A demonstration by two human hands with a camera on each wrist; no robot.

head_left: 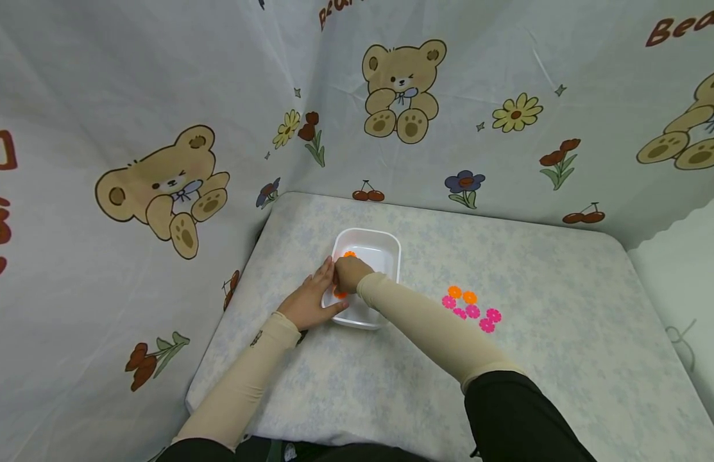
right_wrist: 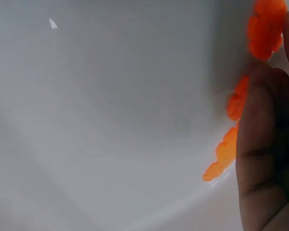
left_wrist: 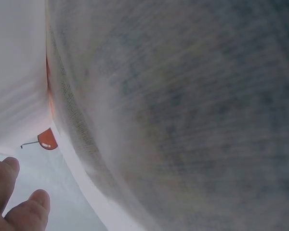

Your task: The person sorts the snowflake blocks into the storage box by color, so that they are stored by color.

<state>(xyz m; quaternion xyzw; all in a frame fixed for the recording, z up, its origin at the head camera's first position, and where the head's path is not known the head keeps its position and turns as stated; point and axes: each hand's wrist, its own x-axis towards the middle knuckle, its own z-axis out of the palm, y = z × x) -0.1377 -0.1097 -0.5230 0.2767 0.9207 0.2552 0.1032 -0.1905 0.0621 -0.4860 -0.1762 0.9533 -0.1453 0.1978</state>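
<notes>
A white rectangular tray (head_left: 382,256) stands on the cloth-covered table, with orange flower-shaped pieces along its left side. My right hand (head_left: 352,274) reaches inside, fingers curled at the left wall. In the right wrist view its fingertips come together at the edge of one orange flower piece (right_wrist: 267,30); a second orange piece (right_wrist: 237,102) and a third orange piece (right_wrist: 225,153) sit beside them, partly hidden by the hand. My left hand (head_left: 308,304) rests against the tray's left edge, fingers extended and thumb spread over the near-left rim. Only fingertips (left_wrist: 31,209) show in the left wrist view.
Right of the tray lies a loose group of flower pieces: two orange flowers (head_left: 469,297) and several pink flowers (head_left: 473,311). A bear-printed curtain (head_left: 333,83) hangs behind and to the left of the table (head_left: 564,301).
</notes>
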